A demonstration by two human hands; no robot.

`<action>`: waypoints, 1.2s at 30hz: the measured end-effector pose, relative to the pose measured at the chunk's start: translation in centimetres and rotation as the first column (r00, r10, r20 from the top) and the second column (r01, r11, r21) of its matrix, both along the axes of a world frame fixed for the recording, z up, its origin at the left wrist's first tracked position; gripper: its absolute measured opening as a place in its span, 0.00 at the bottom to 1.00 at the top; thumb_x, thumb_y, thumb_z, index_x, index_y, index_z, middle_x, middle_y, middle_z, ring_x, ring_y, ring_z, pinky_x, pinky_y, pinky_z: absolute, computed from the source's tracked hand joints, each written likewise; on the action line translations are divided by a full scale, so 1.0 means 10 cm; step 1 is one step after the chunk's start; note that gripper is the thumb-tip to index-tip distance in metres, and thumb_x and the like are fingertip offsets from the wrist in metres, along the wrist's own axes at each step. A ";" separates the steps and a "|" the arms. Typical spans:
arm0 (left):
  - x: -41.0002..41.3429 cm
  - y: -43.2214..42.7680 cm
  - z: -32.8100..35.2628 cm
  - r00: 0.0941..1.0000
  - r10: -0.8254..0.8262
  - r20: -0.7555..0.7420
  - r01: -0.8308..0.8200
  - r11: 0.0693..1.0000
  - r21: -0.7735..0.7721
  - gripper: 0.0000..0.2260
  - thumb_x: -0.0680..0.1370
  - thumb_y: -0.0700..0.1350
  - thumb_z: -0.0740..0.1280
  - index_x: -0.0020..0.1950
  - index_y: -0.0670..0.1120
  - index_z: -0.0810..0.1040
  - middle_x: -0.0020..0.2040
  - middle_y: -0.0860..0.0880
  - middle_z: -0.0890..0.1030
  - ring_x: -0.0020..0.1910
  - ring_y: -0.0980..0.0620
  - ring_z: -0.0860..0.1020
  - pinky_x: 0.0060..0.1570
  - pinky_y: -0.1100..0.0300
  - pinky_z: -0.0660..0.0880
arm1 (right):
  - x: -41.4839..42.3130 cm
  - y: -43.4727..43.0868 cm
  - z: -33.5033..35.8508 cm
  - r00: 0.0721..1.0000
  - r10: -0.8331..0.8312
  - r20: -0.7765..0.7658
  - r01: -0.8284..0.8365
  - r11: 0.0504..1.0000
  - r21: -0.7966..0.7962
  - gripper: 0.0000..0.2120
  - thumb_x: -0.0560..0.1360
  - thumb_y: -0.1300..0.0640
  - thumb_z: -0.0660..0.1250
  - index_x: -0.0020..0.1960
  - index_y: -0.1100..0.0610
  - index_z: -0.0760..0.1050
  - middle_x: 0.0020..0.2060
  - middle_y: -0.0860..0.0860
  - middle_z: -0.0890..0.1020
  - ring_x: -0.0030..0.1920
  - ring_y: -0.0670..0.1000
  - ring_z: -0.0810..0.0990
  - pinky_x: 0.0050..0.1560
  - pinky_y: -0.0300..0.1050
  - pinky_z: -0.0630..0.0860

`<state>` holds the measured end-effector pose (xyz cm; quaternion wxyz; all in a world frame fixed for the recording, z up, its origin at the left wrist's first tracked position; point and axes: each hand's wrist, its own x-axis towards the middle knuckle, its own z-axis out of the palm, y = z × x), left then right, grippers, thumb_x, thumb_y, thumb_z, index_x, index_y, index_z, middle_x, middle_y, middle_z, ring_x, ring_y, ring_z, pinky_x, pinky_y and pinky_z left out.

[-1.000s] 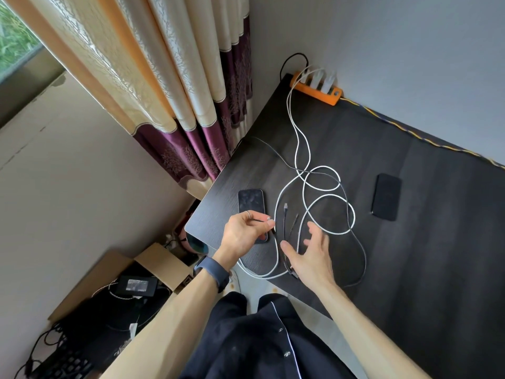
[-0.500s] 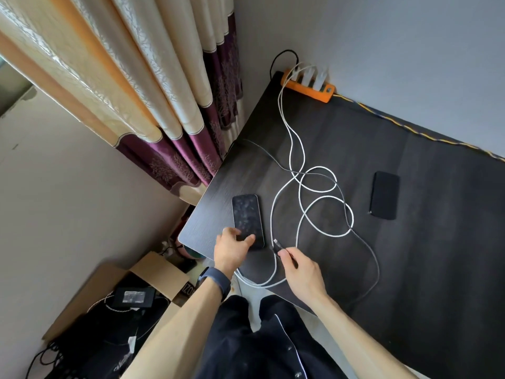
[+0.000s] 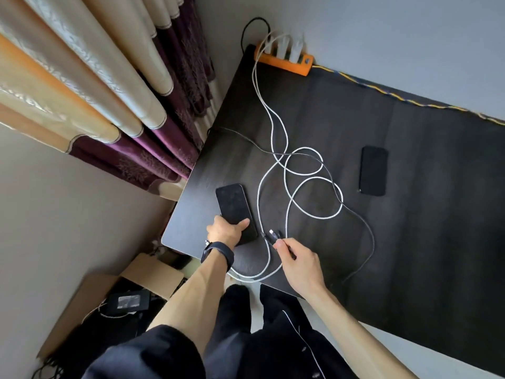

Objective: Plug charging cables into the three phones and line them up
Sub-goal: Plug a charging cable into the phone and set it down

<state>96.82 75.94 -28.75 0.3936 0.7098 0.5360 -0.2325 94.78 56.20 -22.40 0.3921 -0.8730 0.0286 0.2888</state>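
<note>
A black phone (image 3: 234,207) lies near the dark table's left front corner. My left hand (image 3: 226,231) grips its near end, thumb on the screen. My right hand (image 3: 299,262) pinches the plug ends of the cables (image 3: 272,235) just right of that phone. White cables (image 3: 287,184) loop across the table back to an orange power strip (image 3: 284,62) at the far edge. A thin dark cable (image 3: 366,233) curves to the right. A second black phone (image 3: 373,170) lies alone further right. I see only these two phones.
The dark table (image 3: 410,242) reaches the grey wall at the back. Curtains (image 3: 109,91) hang at the left. An open cardboard box (image 3: 90,305) with a power adapter and cords sits on the floor below the table's left corner.
My left hand moved onto the near phone and took hold of it. My right hand closed on the cable plugs and brought them beside the phone. My view shifted closer.
</note>
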 end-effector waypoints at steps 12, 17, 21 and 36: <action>-0.22 0.14 0.83 0.760 0.631 0.153 -0.401 0.641 -0.654 0.11 0.75 0.35 0.73 0.56 0.36 0.78 0.46 0.41 0.83 0.36 0.49 0.83 0.31 0.62 0.80 | -0.04 0.02 0.48 1.000 0.000 -0.018 0.001 0.999 0.053 0.09 0.81 0.49 0.60 0.48 0.49 0.78 0.33 0.47 0.82 0.37 0.47 0.79 0.41 0.44 0.74; -0.36 0.16 1.02 0.754 0.638 0.157 -0.360 0.601 -0.714 0.15 0.76 0.30 0.68 0.62 0.30 0.76 0.59 0.36 0.81 0.45 0.46 0.83 0.34 0.57 0.82 | -0.14 0.11 0.63 0.999 -0.033 -0.013 0.034 0.992 0.121 0.10 0.80 0.48 0.64 0.43 0.48 0.80 0.33 0.47 0.82 0.31 0.43 0.76 0.34 0.32 0.70; -0.46 0.18 1.06 0.703 0.694 0.158 -0.366 0.543 -0.756 0.17 0.77 0.28 0.66 0.66 0.36 0.75 0.56 0.38 0.82 0.43 0.46 0.85 0.34 0.57 0.82 | -0.20 0.18 0.68 1.000 -0.022 -0.013 0.024 0.989 0.145 0.08 0.80 0.48 0.64 0.45 0.45 0.80 0.29 0.47 0.81 0.32 0.42 0.77 0.38 0.35 0.72; -0.59 0.06 1.16 0.661 0.748 0.060 -0.351 0.380 -0.856 0.17 0.78 0.33 0.65 0.67 0.39 0.76 0.53 0.40 0.82 0.45 0.47 0.85 0.34 0.61 0.82 | -0.23 0.24 0.77 0.991 0.070 0.112 -0.082 0.991 0.110 0.10 0.82 0.50 0.60 0.55 0.46 0.80 0.27 0.46 0.76 0.34 0.49 0.77 0.44 0.45 0.75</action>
